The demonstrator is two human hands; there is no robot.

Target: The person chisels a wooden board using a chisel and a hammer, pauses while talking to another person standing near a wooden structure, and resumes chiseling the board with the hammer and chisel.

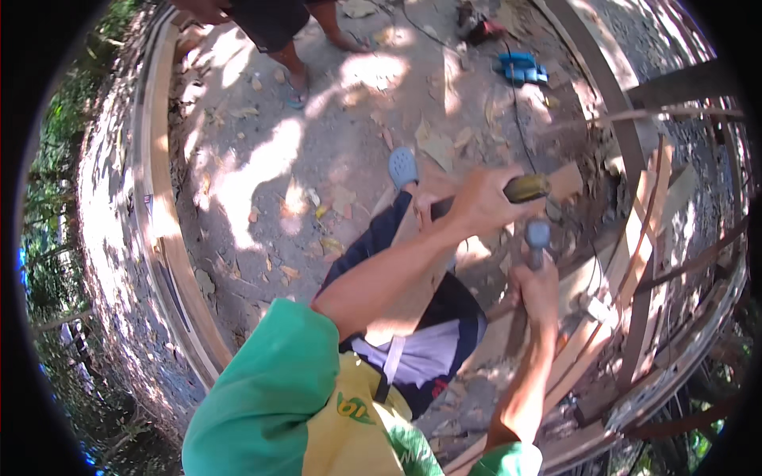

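My left hand [482, 202] is closed around a dark tool with a rounded yellow-and-black end [527, 188]; its exact kind is unclear. That hand is above a wooden board [407, 305], which slopes across my legs. Lower and to the right, my right hand [537, 289] grips a hammer [538, 233] just under its grey head, close to the end of the held tool but apart from it. The hammer's handle runs down beneath the fist.
Another person [278, 36] stands at the far left. A blue power tool [521, 69] and a red one [484, 32] lie on the leaf-strewn ground, with a cord nearby. Long timbers [163, 190] border the left; more planks [635, 238] are piled at right.
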